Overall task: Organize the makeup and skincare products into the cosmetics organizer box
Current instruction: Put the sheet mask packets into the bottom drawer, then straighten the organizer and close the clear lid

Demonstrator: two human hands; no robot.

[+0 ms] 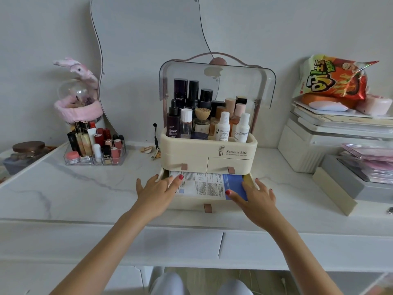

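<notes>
Resting flat in open bottom drawer (pixel 209 204): both hands' fingers (pixel 177 181) apart on sachets (pixel 209 185), seemingly stacked; lipstick tray (pixel 95 160) left.

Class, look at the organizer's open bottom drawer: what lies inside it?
In the bottom drawer, flat white-and-blue sachets lie under the left hand and right hand. Anything beneath them is covered.

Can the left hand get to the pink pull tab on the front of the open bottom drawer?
Probably yes. The left hand rests on the sheet packet in the open drawer, and the pull tab hangs just in front with nothing covering it.
</notes>
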